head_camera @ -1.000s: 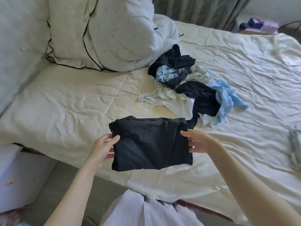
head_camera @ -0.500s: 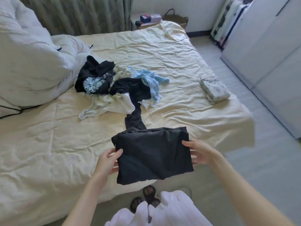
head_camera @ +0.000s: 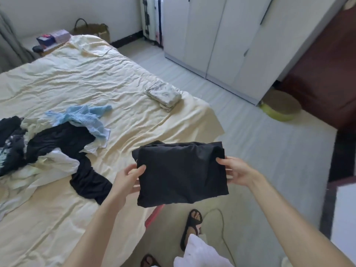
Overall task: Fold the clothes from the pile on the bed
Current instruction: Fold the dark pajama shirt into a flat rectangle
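Left hand (head_camera: 128,176) and right hand (head_camera: 236,171) each grip a side of the folded black garment (head_camera: 181,172), held off the bed (head_camera: 115,78) edge.

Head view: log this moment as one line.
left hand grips folded black garment | right hand grips it | held off bed | pile unfolded

matt black folded cloth garment (head_camera: 181,170), wrinkled pale yellow cotton-like bed sheet (head_camera: 115,78), fuzzy light blue knit top (head_camera: 86,118), smooth white wardrobe doors (head_camera: 217,35)
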{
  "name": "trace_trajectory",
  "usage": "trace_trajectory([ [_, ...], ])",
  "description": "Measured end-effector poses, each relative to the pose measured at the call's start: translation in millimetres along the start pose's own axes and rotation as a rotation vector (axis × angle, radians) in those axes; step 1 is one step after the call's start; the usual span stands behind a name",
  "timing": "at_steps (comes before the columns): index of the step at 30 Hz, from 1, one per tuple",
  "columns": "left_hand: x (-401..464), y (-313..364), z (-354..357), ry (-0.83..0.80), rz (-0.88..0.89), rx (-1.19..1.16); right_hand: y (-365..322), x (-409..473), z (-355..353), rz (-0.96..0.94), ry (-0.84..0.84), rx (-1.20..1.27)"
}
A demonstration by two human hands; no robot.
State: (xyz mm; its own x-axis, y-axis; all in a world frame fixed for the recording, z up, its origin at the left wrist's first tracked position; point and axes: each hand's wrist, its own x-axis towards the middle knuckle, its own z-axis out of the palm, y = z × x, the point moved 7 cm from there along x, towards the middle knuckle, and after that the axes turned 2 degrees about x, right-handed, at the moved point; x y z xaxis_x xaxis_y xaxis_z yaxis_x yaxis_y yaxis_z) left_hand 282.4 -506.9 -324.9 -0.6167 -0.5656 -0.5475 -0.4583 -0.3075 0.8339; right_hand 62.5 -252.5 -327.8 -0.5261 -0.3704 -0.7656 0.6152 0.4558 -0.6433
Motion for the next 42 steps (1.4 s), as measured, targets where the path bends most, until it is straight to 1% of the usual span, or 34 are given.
trace_trajectory([
  [6, 57.0, 53.5, 106.0, -0.105, 0.034, 0.071, -28.6, 32.4, -97.7, 0.008, 0.071, 0.138],
  [13, 125.1, 129.4, 245.9, -0.193, 0.078, 0.135, -90.5, 64.0, -222.3, -0.031, 0.153, 0.24],
  [20, 198.8, 173.5, 340.8, -0.264, 0.061, 0.169, -141.2, 118.4, -308.8, -0.017, 0.187, 0.298],
  [24, 249.8, 185.9, 386.2, -0.244, 0.026, 0.122, -185.0, 173.1, -339.0, -0.01, 0.171, 0.264],
  [27, 297.3, 200.5, 417.3, -0.216, 0.001, 0.071, -235.1, 222.6, -361.4, -0.015, 0.171, 0.213],
  [36, 435.5, 304.0, 494.0, -0.134, -0.033, 0.033, -399.2, 341.6, -438.6, -0.051, 0.182, 0.104],
  [39, 473.6, 331.3, 512.7, -0.115, -0.044, 0.011, -444.4, 380.5, -454.5, -0.05, 0.157, 0.07],
  [42, 510.3, 347.8, 528.5, -0.064, -0.071, -0.034, -491.4, 425.7, -463.5, -0.038, 0.111, 0.009],
])
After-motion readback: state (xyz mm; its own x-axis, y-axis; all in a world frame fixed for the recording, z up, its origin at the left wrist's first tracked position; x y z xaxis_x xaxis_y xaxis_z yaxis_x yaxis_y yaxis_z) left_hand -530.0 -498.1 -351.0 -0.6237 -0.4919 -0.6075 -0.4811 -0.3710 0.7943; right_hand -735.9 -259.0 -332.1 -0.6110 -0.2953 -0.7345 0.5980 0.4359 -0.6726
